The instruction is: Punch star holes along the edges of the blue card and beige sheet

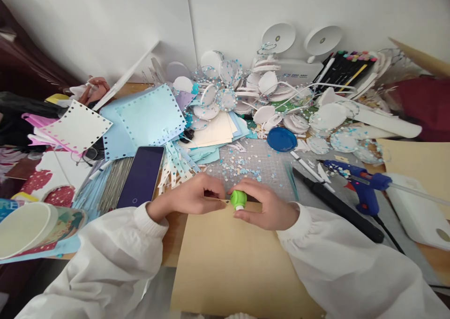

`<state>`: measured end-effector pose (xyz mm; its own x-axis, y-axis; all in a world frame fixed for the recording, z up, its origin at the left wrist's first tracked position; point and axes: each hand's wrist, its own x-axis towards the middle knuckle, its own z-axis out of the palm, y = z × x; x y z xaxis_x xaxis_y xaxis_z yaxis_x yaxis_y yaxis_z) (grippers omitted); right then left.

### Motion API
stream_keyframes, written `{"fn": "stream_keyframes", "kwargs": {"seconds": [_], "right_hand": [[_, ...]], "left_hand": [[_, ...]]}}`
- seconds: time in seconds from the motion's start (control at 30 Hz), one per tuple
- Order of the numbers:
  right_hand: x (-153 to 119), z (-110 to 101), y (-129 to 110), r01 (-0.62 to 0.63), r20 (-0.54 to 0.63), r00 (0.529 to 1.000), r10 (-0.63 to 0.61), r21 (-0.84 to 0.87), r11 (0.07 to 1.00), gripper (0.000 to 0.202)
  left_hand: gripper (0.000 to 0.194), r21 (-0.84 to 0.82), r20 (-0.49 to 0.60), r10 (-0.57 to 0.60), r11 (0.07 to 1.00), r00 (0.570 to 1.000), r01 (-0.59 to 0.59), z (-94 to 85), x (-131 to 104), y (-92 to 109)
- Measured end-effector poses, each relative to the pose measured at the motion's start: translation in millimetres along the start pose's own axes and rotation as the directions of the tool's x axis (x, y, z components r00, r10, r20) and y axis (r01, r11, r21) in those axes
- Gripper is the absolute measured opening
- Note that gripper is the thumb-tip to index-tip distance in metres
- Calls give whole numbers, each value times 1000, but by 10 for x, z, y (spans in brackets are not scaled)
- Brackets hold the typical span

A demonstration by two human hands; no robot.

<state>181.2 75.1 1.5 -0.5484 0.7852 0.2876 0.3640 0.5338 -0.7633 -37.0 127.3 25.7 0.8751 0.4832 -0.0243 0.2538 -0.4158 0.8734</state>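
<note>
A small green craft punch point(238, 199) with a white part is gripped between the fingers and thumb of my right hand point(269, 204). It sits at the far edge of a large tan paper sheet point(239, 258), which extends toward me over the table edge. Just left of the punch, a small dark punched hole shows near the sheet's edge. My left hand point(197, 194) is closed, its thumb and fingers pinching the sheet's far edge left of the punch. Small punched paper pieces point(246, 164) in blue and white are scattered beyond my hands.
Light blue sheets with punched borders point(151, 112) and a phone point(140, 176) lie at left, near a tilted plastic tub point(28, 230). White discs with decorated wires point(225, 84) crowd the back. A blue lid point(281, 139), a black tool point(337, 204) and a blue glue gun point(367, 185) lie right.
</note>
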Motion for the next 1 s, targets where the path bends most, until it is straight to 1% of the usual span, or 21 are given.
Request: {"fn": "stream_keyframes", "kwargs": {"seconds": [0.2, 0.3, 0.4, 0.53, 0.63, 0.73, 0.87, 1.0], "right_hand": [[-2, 23, 14, 56, 66, 996, -52, -54, 997, 30], [-2, 26, 16, 66, 72, 996, -60, -92, 994, 34], [-5, 28, 13, 63, 71, 996, -56, -104, 993, 31], [-26, 43, 8, 26, 75, 997, -17, -129, 991, 32], [-47, 62, -7, -35, 63, 997, 47, -175, 984, 31], [-55, 72, -42, -83, 69, 993, 97, -182, 980, 31], [-44, 66, -96, -115, 48, 991, 125, -161, 980, 25], [-38, 73, -106, -114, 35, 992, 120, -151, 982, 22]], "left_hand": [[18, -5, -15, 43, 999, 999, -43, -6, -4, 24], [20, 5, -39, 87, 996, 995, -87, -5, -2, 33], [23, 41, -61, 131, 991, 990, -128, 2, 5, 35], [24, 111, -74, 170, 981, 983, -161, 23, 10, 10], [26, 200, -90, 235, 956, 968, -213, 37, 4, -20], [26, 293, -101, 298, 920, 949, -258, 41, -6, -37], [28, 378, -113, 345, 882, 932, -281, 42, -8, -25], [27, 429, -113, 352, 861, 929, -274, 56, 2, -8]]}}
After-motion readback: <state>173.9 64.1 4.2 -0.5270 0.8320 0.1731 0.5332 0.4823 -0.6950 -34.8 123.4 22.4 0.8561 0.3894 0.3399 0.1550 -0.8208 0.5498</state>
